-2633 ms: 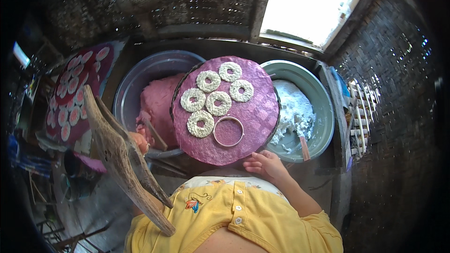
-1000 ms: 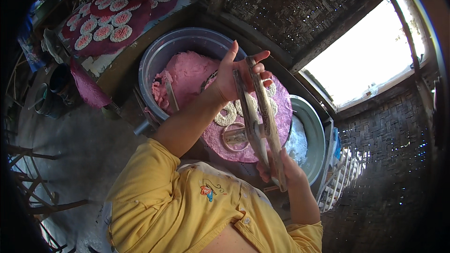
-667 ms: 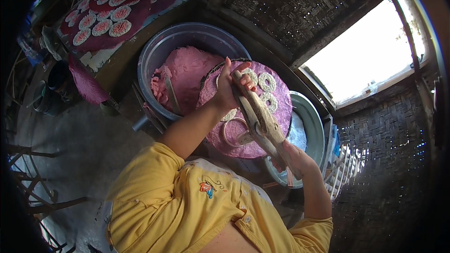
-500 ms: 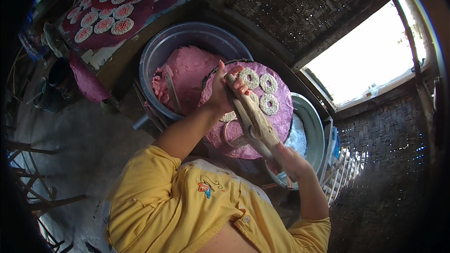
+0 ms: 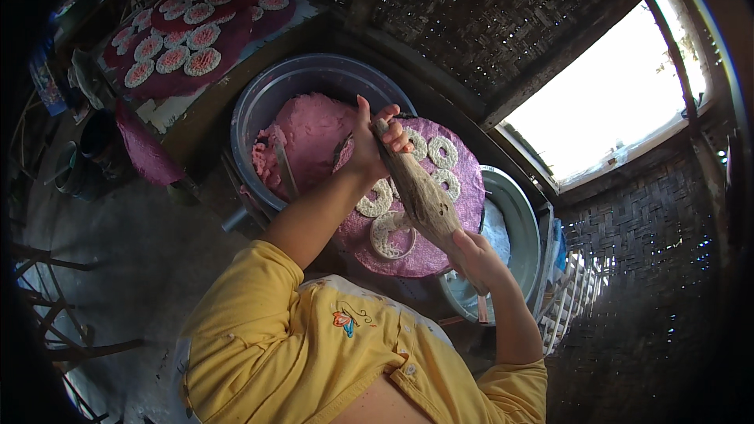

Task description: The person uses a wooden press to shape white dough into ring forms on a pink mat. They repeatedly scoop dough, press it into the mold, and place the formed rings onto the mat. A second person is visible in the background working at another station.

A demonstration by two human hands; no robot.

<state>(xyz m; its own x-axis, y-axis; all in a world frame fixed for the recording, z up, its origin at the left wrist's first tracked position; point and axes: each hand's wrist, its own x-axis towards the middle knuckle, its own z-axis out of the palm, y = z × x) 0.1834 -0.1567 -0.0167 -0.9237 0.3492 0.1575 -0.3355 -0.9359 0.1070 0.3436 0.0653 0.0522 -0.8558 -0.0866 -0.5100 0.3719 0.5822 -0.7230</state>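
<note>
Both my hands hold a long, weathered wooden press [image 5: 428, 200] slantwise over a round board covered in purple sheeting [image 5: 463, 141]. My left hand [image 5: 373, 141] is closed round its upper end, with one finger sticking up. My right hand [image 5: 481, 261] grips the lower end. Pale strands [image 5: 387, 225] hang beneath the press into a thin ring mould [image 5: 393, 255] on the sheeting. Several pale rings of dough strands [image 5: 444, 151] lie on the sheeting, some partly hidden by the press and my left hand.
Behind my left forearm stands a dark tub [image 5: 263, 90] of pink dough [image 5: 310, 122] with a flat stick [image 5: 284, 165] in it. A greenish basin [image 5: 530, 243] sits to the right. Pink-and-white lacy rounds [image 5: 173, 59] cover purple sheets at the far left. A bright window [image 5: 605, 94] opens at right.
The press's two wooden parts have come together, and it has turned slightly. More pale strands now show inside the ring mould. Both hands keep their grip.
</note>
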